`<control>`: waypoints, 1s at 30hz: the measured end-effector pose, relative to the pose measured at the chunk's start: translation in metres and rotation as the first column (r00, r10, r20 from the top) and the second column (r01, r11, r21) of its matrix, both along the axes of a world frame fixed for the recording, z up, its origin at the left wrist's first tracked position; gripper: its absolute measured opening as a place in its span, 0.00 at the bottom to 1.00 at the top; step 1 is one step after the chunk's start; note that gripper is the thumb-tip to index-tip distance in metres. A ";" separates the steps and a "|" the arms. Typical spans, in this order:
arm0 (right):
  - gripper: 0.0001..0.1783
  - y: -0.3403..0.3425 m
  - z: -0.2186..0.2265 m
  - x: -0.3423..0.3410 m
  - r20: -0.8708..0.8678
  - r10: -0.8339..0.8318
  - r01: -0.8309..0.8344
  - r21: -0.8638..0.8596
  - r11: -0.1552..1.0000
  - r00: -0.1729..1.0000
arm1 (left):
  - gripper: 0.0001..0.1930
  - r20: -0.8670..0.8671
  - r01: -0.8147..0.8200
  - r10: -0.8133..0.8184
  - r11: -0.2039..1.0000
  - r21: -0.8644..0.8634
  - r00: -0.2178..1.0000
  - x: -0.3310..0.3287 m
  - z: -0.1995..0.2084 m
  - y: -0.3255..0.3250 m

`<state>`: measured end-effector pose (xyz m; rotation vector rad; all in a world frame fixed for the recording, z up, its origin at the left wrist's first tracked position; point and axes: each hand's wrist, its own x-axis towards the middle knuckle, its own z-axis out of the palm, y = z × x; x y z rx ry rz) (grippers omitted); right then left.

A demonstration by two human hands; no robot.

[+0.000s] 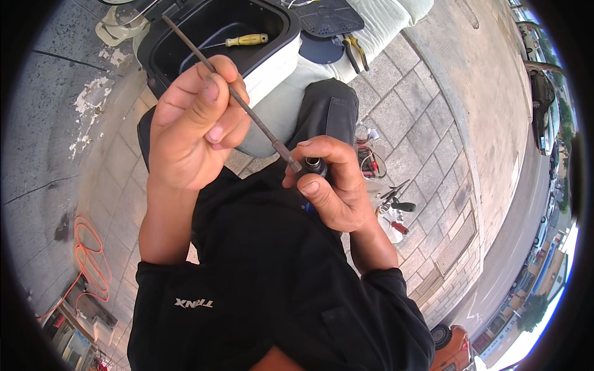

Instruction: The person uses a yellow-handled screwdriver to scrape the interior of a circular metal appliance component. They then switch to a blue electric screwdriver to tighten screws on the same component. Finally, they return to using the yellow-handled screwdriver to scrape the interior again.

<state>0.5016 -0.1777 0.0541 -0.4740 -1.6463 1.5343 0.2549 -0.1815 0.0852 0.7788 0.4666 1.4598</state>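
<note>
Left hand [192, 123] pinches one long thin dark metal rod [241, 99] between thumb and curled fingers [213, 89], about mid-length. Rod's long axis runs diagonally, upper-left down to lower-right; its squared lower tip sits just beside, maybe touching, the open mouth of one small dark round socket-like part [314, 166]. Right hand [331, 185] is wrapped closed around that part, thumb along the front, so the right hand is nearer the tip.

Beyond: one open black plastic case [185, 59] holding one yellow-handled screwdriver [246, 40]; one pair of yellow-handled pliers [354, 52] on pale cloth; a small scatter of hand tools [393, 201] on grey paving, count unclear; one orange cable [90, 253] looped at left.
</note>
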 end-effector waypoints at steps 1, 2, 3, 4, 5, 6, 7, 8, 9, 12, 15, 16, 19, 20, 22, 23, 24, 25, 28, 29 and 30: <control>0.23 -0.003 -0.007 0.000 -0.031 -0.026 0.026 -0.008 1.000 0.999 | 0.10 -0.006 0.004 -0.004 1.000 -0.010 1.000 0.002 -0.001 0.001; 0.23 -0.006 -0.011 0.000 -0.061 -0.053 0.052 -0.017 0.998 0.997 | 0.10 -0.012 0.008 -0.008 1.000 -0.020 1.000 0.003 -0.002 0.002; 0.22 -0.005 -0.009 0.001 -0.121 -0.044 0.037 -0.060 0.998 0.992 | 0.10 -0.020 0.011 -0.011 1.000 -0.021 1.000 0.003 -0.003 0.002; 0.22 -0.004 -0.010 0.003 -0.111 -0.032 0.027 -0.049 0.998 0.993 | 0.10 -0.029 0.014 -0.015 1.000 -0.022 0.999 0.004 -0.003 0.002; 0.22 -0.002 -0.013 0.004 -0.100 -0.020 0.017 -0.038 0.999 0.995 | 0.10 -0.037 0.018 -0.019 1.000 -0.022 0.999 0.004 -0.004 0.001; 0.23 -0.001 -0.013 0.006 -0.085 -0.014 0.012 -0.022 1.000 0.996 | 0.10 -0.045 0.016 -0.017 1.000 -0.022 0.999 0.005 -0.004 0.002; 0.21 -0.002 -0.010 0.006 -0.082 -0.032 0.029 -0.036 0.999 0.996 | 0.10 -0.052 0.014 -0.015 1.000 -0.021 0.999 0.005 -0.004 0.001; 0.19 -0.004 -0.007 0.006 -0.108 -0.050 0.042 -0.076 0.996 0.993 | 0.10 -0.060 0.012 -0.013 1.000 -0.020 0.998 0.006 -0.003 0.002; 0.17 -0.006 -0.007 0.006 -0.138 -0.065 0.049 -0.117 0.992 0.988 | 0.10 -0.063 0.014 -0.015 1.000 -0.018 0.998 0.007 -0.003 0.002; 0.14 -0.010 -0.006 0.007 -0.169 -0.097 0.061 -0.206 0.977 0.981 | 0.10 -0.078 0.024 -0.025 1.000 -0.012 0.997 0.010 -0.003 0.004; 0.12 -0.014 0.001 0.009 -0.157 -0.122 0.066 -0.325 0.943 0.980 | 0.10 -0.104 0.033 -0.034 0.999 -0.005 0.994 0.012 -0.004 0.005; 0.12 -0.015 0.003 0.009 -0.150 -0.129 0.065 -0.371 0.926 0.980 | 0.10 -0.114 0.030 -0.030 1.000 -0.002 0.993 0.013 -0.004 0.005; 0.12 -0.010 0.003 0.013 -0.114 -0.050 0.007 -0.344 0.939 0.992 | 0.11 -0.181 -0.001 0.005 1.000 0.022 0.984 0.016 -0.003 0.003; 0.12 -0.011 0.002 0.013 -0.108 -0.049 0.008 -0.352 0.936 0.993 | 0.11 -0.208 -0.016 0.022 0.999 0.033 0.978 0.017 -0.002 0.002; 0.12 -0.016 0.003 0.009 -0.090 -0.063 0.026 -0.362 0.932 0.994 | 0.11 -0.281 -0.037 0.043 0.999 0.029 0.959 0.021 0.001 0.002; 0.13 -0.018 0.004 0.008 -0.085 -0.078 0.039 -0.386 0.922 0.993 | 0.12 -0.317 -0.048 0.054 0.998 0.028 0.947 0.023 0.002 0.002; 0.14 -0.017 0.003 0.007 -0.087 -0.081 0.041 -0.390 0.920 0.993 | 0.12 -0.368 -0.067 0.081 0.996 0.050 0.926 0.025 0.004 0.000; 0.14 -0.017 0.002 0.006 -0.089 -0.084 0.042 -0.394 0.918 0.993 | 0.12 -0.417 -0.085 0.108 0.994 0.073 0.902 0.027 0.006 -0.001; 0.13 -0.017 0.003 0.005 -0.079 -0.097 0.058 -0.397 0.916 0.992 | 0.12 -0.514 -0.127 0.173 0.984 0.123 0.840 0.028 0.014 -0.004; 0.13 -0.016 0.003 0.006 -0.073 -0.102 0.065 -0.396 0.916 0.992 | 0.12 -0.538 -0.140 0.192 0.981 0.137 0.821 0.027 0.016 -0.005; 0.13 -0.016 0.003 0.006 -0.069 -0.090 0.057 -0.386 0.921 0.994 | 0.11 -0.548 -0.133 0.190 0.981 0.143 0.814 0.027 0.018 -0.005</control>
